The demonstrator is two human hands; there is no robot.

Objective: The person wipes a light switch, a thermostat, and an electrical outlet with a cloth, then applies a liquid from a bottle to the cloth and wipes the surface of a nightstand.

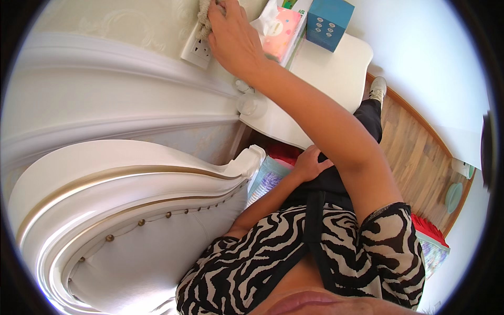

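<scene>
My right hand [236, 43] reaches across to the wall at the top and grips a beige-grey cloth [203, 23]. The cloth lies against the upper part of a white wall socket plate [197, 51], whose lower sockets show below it. Part of the cloth is cut off by the frame's top edge. My left hand [309, 165] rests on my dark trousers, by the front edge of a white bedside table [327, 75]. It holds nothing that I can see, and its thumb is spread from the fingers.
On the table stand a pink tissue pack [281, 33], a blue box [328, 23] and a small clear glass object [250, 103]. A white headboard [157, 220] with padded upholstery and brass studs fills the left. A green basin [454, 197] sits on the wood floor [413, 141].
</scene>
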